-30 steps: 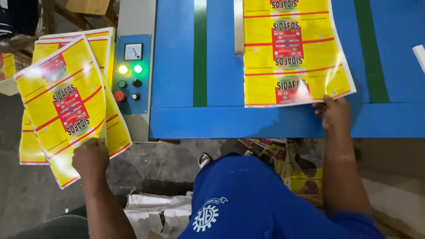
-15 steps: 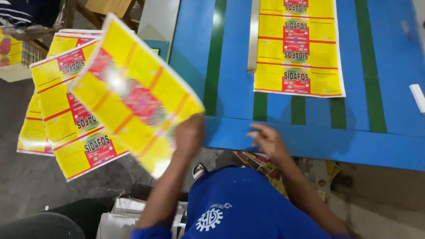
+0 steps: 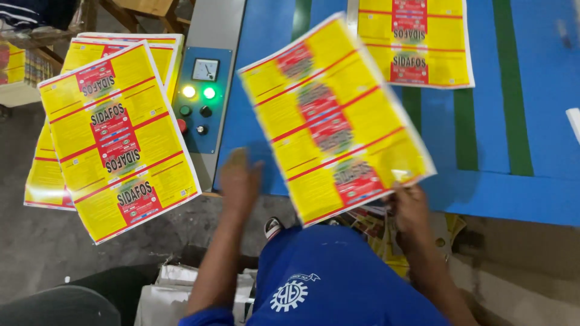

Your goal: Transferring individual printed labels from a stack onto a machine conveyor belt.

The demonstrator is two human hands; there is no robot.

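A yellow printed sheet with red label panels hangs tilted over the near edge of the blue table. My right hand pinches its lower right edge. To the left of the sheet, in front of the table edge, my left hand is blurred, with fingers spread and nothing in it. A second sheet of the same kind lies flat farther back on the table, between green stripes.
A stack of the same yellow sheets lies fanned out at the left. Between stack and table stands a control panel with a dial, two lit lamps and several buttons. White sacks and loose sheets lie on the floor below.
The sheet went from the stack at the left across to the table. My left hand carried it over and let go; my right hand left the earlier sheet and took hold of this one.
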